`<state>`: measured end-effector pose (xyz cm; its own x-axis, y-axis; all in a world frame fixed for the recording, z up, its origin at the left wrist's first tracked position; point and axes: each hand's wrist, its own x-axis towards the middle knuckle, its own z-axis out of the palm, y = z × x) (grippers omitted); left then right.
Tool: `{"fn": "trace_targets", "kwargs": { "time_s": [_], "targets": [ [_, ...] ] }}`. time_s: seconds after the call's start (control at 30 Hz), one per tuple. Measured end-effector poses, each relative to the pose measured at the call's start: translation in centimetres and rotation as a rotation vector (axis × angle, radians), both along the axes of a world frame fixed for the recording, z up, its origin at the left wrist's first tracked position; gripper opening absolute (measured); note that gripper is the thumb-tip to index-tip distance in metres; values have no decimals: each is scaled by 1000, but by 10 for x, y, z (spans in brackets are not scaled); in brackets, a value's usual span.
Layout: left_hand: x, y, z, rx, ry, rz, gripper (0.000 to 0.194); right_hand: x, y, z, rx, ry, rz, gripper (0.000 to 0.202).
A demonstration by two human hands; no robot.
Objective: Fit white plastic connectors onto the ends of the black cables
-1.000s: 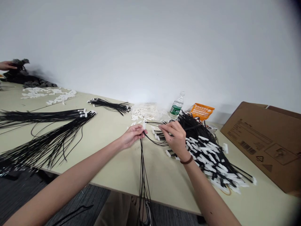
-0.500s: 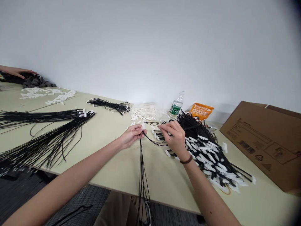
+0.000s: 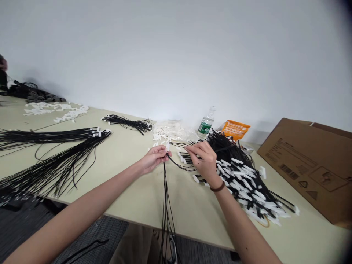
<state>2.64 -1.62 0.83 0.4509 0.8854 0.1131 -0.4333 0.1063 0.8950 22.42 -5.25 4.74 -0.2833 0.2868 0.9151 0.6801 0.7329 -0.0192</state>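
Over the middle of the table, my left hand (image 3: 154, 159) pinches a white connector (image 3: 168, 146) between its fingers. Several thin black cables (image 3: 165, 194) hang from that hand past the table's front edge. To its right, my right hand (image 3: 202, 157) has thumb and fingertips closed on thin black wires (image 3: 177, 144) that run across to the connector. A black loop of cable (image 3: 180, 165) curves below, between the two hands. Beside and beyond my right hand lies a pile of black cables with white connectors (image 3: 244, 183).
Black cable bundles (image 3: 55, 161) lie at left, with another bundle (image 3: 128, 123) farther back. Loose white connectors (image 3: 66, 110) and a clear bag (image 3: 173, 129) are near the wall. A water bottle (image 3: 206, 123), orange packet (image 3: 235, 129) and cardboard box (image 3: 305, 168) stand right.
Another person's hand has drawn back from the dark pile at the far left to the frame's edge. My two hands look unchanged.
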Motion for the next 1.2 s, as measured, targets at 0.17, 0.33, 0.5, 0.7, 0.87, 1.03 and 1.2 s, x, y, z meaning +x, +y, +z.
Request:
{"fn": "trace_targets", "kwargs": {
  "time_s": [0.17,0.33,0.5,0.7,0.87,1.03,1.2],
  "targets": [
    [0,0,0,-12,10,1,25,0,0,0,14,-8,2,13],
    [0,1,-1,-3,4,-3,24,1,1,-1,-5,-19,-2,15],
    [-1,0,0,-9,10,-10,24,2,2,-2,-15,-18,3,15],
    [-1,0,1,0,26,-6,22,2,3,-2,-25,-27,6,13],
    [-1,0,0,21,64,-19,22,1,2,-1,-31,-34,16,12],
    [-2,0,-1,51,122,-31,23,0,2,-1,-65,-54,3,10],
    [-1,0,-4,143,203,-52,25,-3,2,-4,-80,-130,-71,7]
  ]
}}
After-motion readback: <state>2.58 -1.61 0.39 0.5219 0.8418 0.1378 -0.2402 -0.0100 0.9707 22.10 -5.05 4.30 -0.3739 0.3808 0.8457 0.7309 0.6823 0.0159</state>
